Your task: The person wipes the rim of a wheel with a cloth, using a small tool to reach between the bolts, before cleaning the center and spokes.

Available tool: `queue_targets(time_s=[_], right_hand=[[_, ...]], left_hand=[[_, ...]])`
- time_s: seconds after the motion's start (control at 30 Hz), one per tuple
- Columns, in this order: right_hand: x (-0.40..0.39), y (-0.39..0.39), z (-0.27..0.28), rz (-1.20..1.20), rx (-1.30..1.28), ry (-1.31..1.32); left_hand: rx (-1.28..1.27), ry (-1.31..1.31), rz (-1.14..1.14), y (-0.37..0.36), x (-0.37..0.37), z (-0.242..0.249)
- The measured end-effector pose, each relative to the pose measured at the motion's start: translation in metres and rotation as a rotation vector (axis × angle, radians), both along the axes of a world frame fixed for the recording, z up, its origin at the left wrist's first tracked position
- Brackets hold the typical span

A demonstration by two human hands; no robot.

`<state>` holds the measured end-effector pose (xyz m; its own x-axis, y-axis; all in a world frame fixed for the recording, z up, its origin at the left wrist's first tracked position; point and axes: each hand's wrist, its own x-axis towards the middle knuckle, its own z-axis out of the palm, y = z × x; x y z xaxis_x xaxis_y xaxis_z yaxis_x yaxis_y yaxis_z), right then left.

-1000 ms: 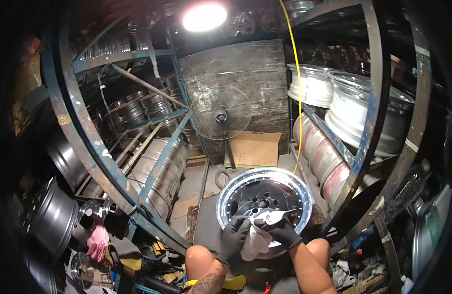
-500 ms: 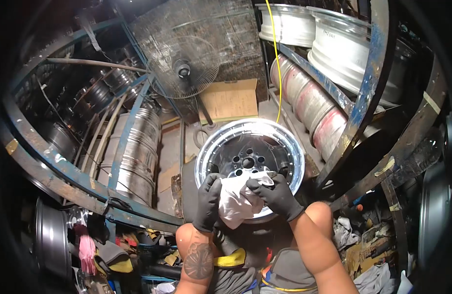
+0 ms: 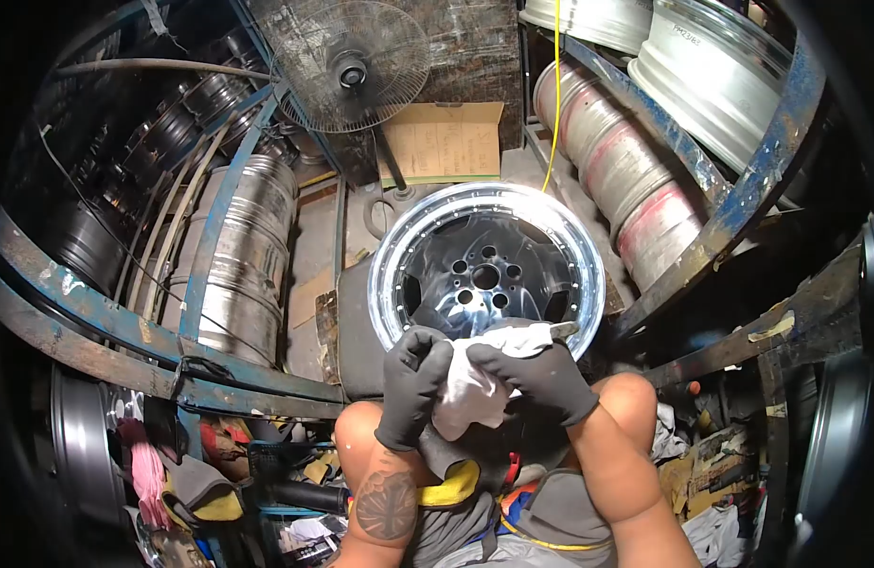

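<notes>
A white cloth (image 3: 467, 398) is stretched between my two hands, its lower part hanging down. My left hand (image 3: 414, 383), in a dark grey glove, has its fingers curled closed on the cloth's left side. Gloved the same way, my right hand (image 3: 541, 377) grips the cloth on the right, with some of it spread over the fingers. Just beyond both hands lies a car wheel rim (image 3: 487, 265) with a shiny polished lip and a dark glossy face with several bolt holes. The hands and cloth hide its near edge.
Blue metal racks stand on both sides, with stacked rims (image 3: 233, 256) at the left and reddish-stained rims (image 3: 612, 170) at the right. A fan (image 3: 352, 74) and a cardboard box (image 3: 446, 142) are behind the wheel. A yellow cable (image 3: 557, 104) hangs down. Rags and gloves (image 3: 205, 488) lie low left.
The view has tilted down and closer, so the wheel looks larger. Both hands with the cloth have drawn back toward me, uncovering more of the wheel's centre and bolt holes.
</notes>
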<state>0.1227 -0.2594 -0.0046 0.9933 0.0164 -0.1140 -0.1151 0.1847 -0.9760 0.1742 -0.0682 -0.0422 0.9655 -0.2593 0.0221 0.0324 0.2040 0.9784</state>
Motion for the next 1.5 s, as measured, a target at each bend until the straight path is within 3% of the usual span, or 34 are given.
queue_targets(time_s=[0.1,0.2,0.3,0.43,0.53,0.63,0.7,0.8,0.87,0.97,1.03,1.1,1.17,1.2,1.23,1.3,1.33,1.4,1.43,1.47,1.5], right_hand=[[0.002,0.001,-0.010,-0.102,0.177,-0.061],[-0.001,-0.007,0.000,-0.106,0.170,0.125],[0.001,-0.004,-0.011,-0.042,0.171,-0.096],[0.002,0.000,-0.045,-0.026,-0.020,-0.276],[0.004,-0.007,-0.050,-0.097,-0.786,-0.834],[0.002,-0.003,-0.011,0.190,-0.268,-0.243],[-0.005,0.008,-0.004,0.187,-0.055,0.023],[-0.007,0.021,-0.026,0.027,0.003,-0.009],[-0.002,0.019,-0.043,-0.043,-0.016,-0.091],[-0.002,0.020,-0.044,-0.117,-0.262,-0.171],[-0.001,0.014,-0.040,-0.083,-0.033,0.012],[-0.001,-0.004,-0.048,-0.156,-0.052,-0.083],[0.008,-0.012,-0.017,-0.166,-0.322,-0.069],[0.009,-0.013,-0.016,-0.137,-0.188,-0.061],[0.011,-0.018,-0.029,-0.150,-0.277,-0.064],[0.014,-0.008,-0.025,-0.049,-0.229,-0.286],[0.011,0.000,-0.021,0.048,-0.007,-0.184],[0.010,0.016,-0.015,0.143,0.161,-0.126],[0.011,0.020,-0.016,0.146,0.107,-0.169],[0.010,0.021,-0.029,0.117,0.177,0.035],[0.010,0.019,-0.034,0.102,0.002,-0.038]], left_hand=[[-0.169,0.042,0.038,0.005,0.005,-0.005],[-0.403,-0.038,0.011,0.008,0.004,0.006],[-0.137,-0.133,0.040,0.015,0.009,-0.003],[0.103,-0.182,-0.059,0.009,-0.005,0.001],[0.067,-0.056,-0.041,0.009,-0.009,0.000],[0.067,-0.082,-0.077,0.011,-0.008,0.000],[0.076,-0.032,-0.148,0.012,-0.007,-0.008],[0.165,-0.061,-0.110,0.009,-0.009,0.007],[0.193,-0.072,0.048,0.001,-0.009,0.004],[0.065,-0.094,0.085,0.000,-0.004,-0.013],[0.058,-0.199,0.102,0.005,0.001,-0.012],[-0.036,-0.157,0.073,0.013,0.003,-0.006],[-0.070,-0.142,0.094,0.020,0.007,-0.003],[-0.109,-0.095,0.050,0.021,0.005,-0.003],[-0.144,-0.050,0.006,0.023,0.004,-0.001],[-0.111,-0.068,0.031,0.023,0.005,-0.009],[-0.064,-0.084,0.061,0.022,0.003,-0.008],[0.025,-0.054,0.054,0.021,0.000,-0.004],[0.104,-0.081,0.064,0.021,-0.003,-0.001],[0.199,-0.210,0.072,0.023,0.000,-0.002],[0.244,-0.199,0.049,0.026,0.003,-0.004]])
